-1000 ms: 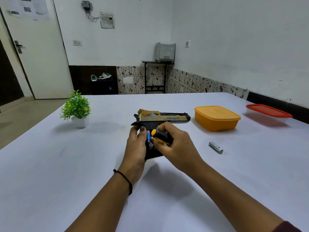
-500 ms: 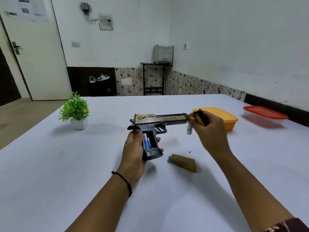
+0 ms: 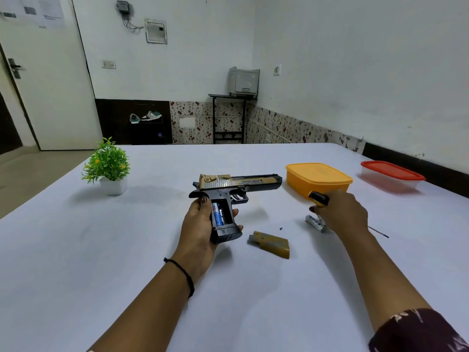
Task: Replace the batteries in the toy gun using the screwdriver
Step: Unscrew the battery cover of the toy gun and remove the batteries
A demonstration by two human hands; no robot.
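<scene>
My left hand (image 3: pixel 199 226) grips the handle of the black and gold toy gun (image 3: pixel 241 184), held just above the table with its barrel pointing right. The battery bay in the handle is uncovered and shows a blue battery (image 3: pixel 216 214) with an empty slot beside it. The gold battery cover (image 3: pixel 272 245) lies on the table to the right of the handle, and a tiny screw (image 3: pixel 281 228) lies beyond it. My right hand (image 3: pixel 341 215) holds the yellow and black screwdriver (image 3: pixel 318 198), whose shaft sticks out behind the wrist. Its fingertips are low over the silver batteries (image 3: pixel 315 223) lying on the table.
An orange lidded box (image 3: pixel 317 179) stands just behind my right hand. A clear box with a red lid (image 3: pixel 392 174) sits at the far right near the wall. A small potted plant (image 3: pixel 109 168) stands at the back left of the white table (image 3: pixel 101 250).
My right hand left the gun's handle with a silver battery and the screwdriver, swung right, then dropped to the table by the orange box. The cover came into view on the table.
</scene>
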